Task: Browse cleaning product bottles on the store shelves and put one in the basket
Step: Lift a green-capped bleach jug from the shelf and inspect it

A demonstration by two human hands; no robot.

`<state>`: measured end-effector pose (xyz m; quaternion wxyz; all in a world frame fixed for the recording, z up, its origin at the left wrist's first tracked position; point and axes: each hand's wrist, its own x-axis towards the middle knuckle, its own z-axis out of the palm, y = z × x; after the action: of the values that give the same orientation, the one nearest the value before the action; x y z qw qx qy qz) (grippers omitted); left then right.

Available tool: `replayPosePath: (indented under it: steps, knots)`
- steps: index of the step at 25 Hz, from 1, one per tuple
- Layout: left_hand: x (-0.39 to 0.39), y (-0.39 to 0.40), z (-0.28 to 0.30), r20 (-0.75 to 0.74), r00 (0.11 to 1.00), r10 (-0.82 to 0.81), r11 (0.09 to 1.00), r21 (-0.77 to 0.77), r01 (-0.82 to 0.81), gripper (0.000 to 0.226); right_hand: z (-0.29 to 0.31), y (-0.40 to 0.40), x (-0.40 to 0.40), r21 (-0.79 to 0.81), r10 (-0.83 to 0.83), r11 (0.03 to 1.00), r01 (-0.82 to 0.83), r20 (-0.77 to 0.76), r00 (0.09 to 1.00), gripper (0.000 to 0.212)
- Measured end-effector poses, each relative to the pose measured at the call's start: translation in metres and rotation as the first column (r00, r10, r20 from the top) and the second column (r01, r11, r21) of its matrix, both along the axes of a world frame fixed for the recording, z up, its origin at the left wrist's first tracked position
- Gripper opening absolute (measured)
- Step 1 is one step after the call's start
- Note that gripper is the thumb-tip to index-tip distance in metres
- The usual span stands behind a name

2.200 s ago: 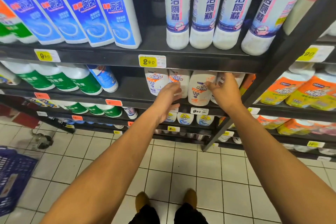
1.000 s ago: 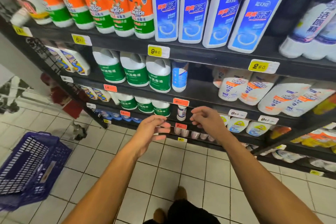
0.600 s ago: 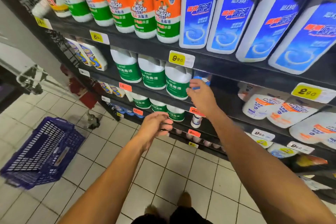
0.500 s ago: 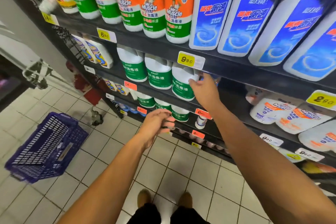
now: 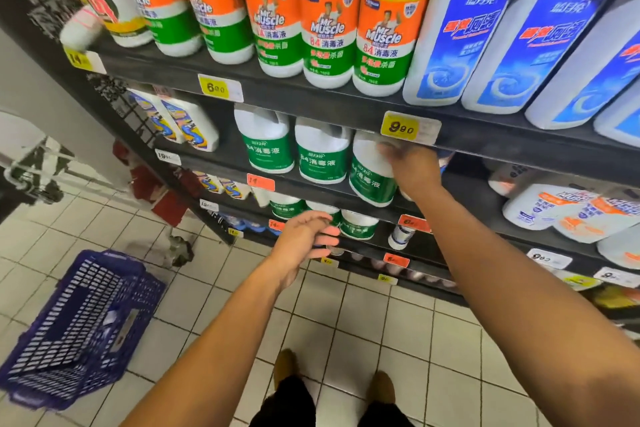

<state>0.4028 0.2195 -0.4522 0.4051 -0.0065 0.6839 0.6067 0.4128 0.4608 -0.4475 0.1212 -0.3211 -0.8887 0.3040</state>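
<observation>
Fingers of my right hand (image 5: 412,166) curl round the upper part of a white bottle with a green label (image 5: 372,173), tilted at the front of the shelf (image 5: 311,180), rightmost of three alike. My left hand (image 5: 304,236) hangs below that shelf, fingers loosely bent, holding nothing. The blue basket (image 5: 79,329) sits on the floor, well left of the shelf.

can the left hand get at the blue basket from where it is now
Probably yes. The left hand hangs empty in open air before the shelves, and the blue basket sits on the floor to its lower left with nothing between; it would need reaching down.
</observation>
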Motion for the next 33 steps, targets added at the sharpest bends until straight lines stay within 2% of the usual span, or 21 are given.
replayPosePath:
  steps: [3, 6, 11, 14, 18, 19, 21, 23, 24, 25, 26, 29, 30, 33]
  knots:
    - [-0.016, -0.015, -0.007, 0.010, 0.999, -0.047, 0.999, -0.003, 0.047, 0.020, -0.002, -0.004, 0.001, 0.006, -0.168, 0.986, 0.168, 0.033, 0.985, 0.051]
    - [-0.024, -0.025, -0.012, 0.034, 0.995, -0.093, 0.996, 0.001, 0.093, 0.018, -0.002, -0.012, 0.000, 0.048, -0.163, 0.986, 0.160, 0.076, 0.984, 0.052]
    - [-0.044, -0.037, -0.012, 0.020, 0.990, -0.137, 0.991, 0.012, 0.137, 0.018, -0.002, -0.024, 0.005, -0.089, -0.180, 0.980, 0.177, -0.026, 0.983, 0.047]
    - [-0.053, -0.037, -0.009, 0.010, 0.989, -0.150, 0.988, 0.025, 0.150, 0.018, 0.001, -0.023, 0.018, -0.238, -0.199, 0.955, 0.178, -0.069, 0.978, 0.042]
    - [-0.057, -0.027, -0.009, -0.067, 0.977, -0.201, 0.980, -0.010, 0.201, 0.015, -0.004, -0.041, 0.053, -0.442, -0.122, 0.895, 0.065, -0.102, 0.987, 0.009]
    - [-0.058, -0.023, -0.012, -0.104, 0.965, -0.242, 0.970, -0.033, 0.240, 0.023, -0.004, -0.047, 0.063, -0.454, -0.085, 0.891, 0.031, -0.100, 0.991, 0.008]
    - [-0.055, -0.017, -0.020, -0.158, 0.924, -0.349, 0.937, -0.066, 0.342, 0.056, 0.000, -0.059, 0.084, -0.472, -0.007, 0.881, -0.036, -0.090, 0.996, 0.005]
    - [-0.045, -0.011, -0.026, -0.137, 0.870, -0.473, 0.881, -0.048, 0.471, 0.091, 0.012, -0.067, 0.105, -0.527, 0.022, 0.846, -0.086, -0.126, 0.992, 0.010]
    - [-0.038, -0.009, -0.030, -0.100, 0.840, -0.533, 0.845, -0.010, 0.535, 0.102, 0.020, -0.070, 0.115, -0.561, 0.022, 0.821, -0.104, -0.151, 0.988, 0.013]
    - [-0.029, -0.006, -0.032, -0.068, 0.809, -0.584, 0.808, 0.048, 0.587, 0.102, 0.032, -0.072, 0.126, -0.589, 0.018, 0.799, -0.120, -0.176, 0.984, 0.014]
    - [-0.020, -0.003, -0.031, -0.048, 0.781, -0.622, 0.774, 0.109, 0.623, 0.094, 0.044, -0.073, 0.135, -0.612, 0.012, 0.778, -0.141, -0.210, 0.978, 0.014]
    - [-0.002, 0.008, -0.013, -0.102, 0.782, -0.615, 0.754, 0.215, 0.621, 0.055, 0.083, -0.070, 0.152, -0.599, -0.015, 0.781, -0.178, -0.302, 0.953, 0.008]
    - [0.004, 0.013, -0.002, -0.136, 0.803, -0.580, 0.770, 0.228, 0.595, 0.052, 0.094, -0.069, 0.157, -0.585, -0.017, 0.789, -0.188, -0.326, 0.945, 0.006]
    - [0.027, 0.027, 0.034, -0.256, 0.840, -0.478, 0.821, 0.211, 0.531, 0.064, 0.113, -0.057, 0.171, -0.516, -0.032, 0.836, -0.186, -0.383, 0.923, 0.025]
